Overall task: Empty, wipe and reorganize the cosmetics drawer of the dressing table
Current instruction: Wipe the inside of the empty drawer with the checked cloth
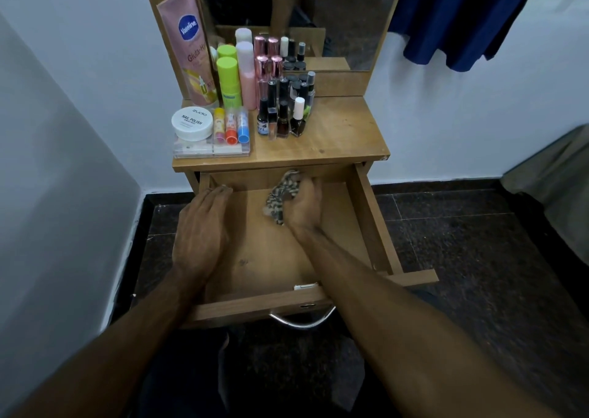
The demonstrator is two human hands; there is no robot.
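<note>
Drawer (369,213) of the dressing table (334,137) stands pulled out in the head view, its wooden floor bare apart from a patterned cloth (280,194) near the back wall. The right hand (304,207) grasps that cloth, fingers curled over it, pressing it onto the floor. The left hand (200,232) lies flat with straight fingers on the left part of the floor, holding nothing. On the tabletop above stand the cosmetics: a Vaseline tube (191,51), a green bottle (228,81), a pink bottle (247,73), a cluster of nail polish bottles (283,115), a white jar (192,123) and three lip balms (231,126) on a clear box (210,151).

I judge the cloth soft and light, best bunched in the palm. The drawer looks stiff and fairly light; its metal handle (302,320) at the front is the place to hold. The small glass bottles seem fragile and tippy, so take them by the body.
</note>
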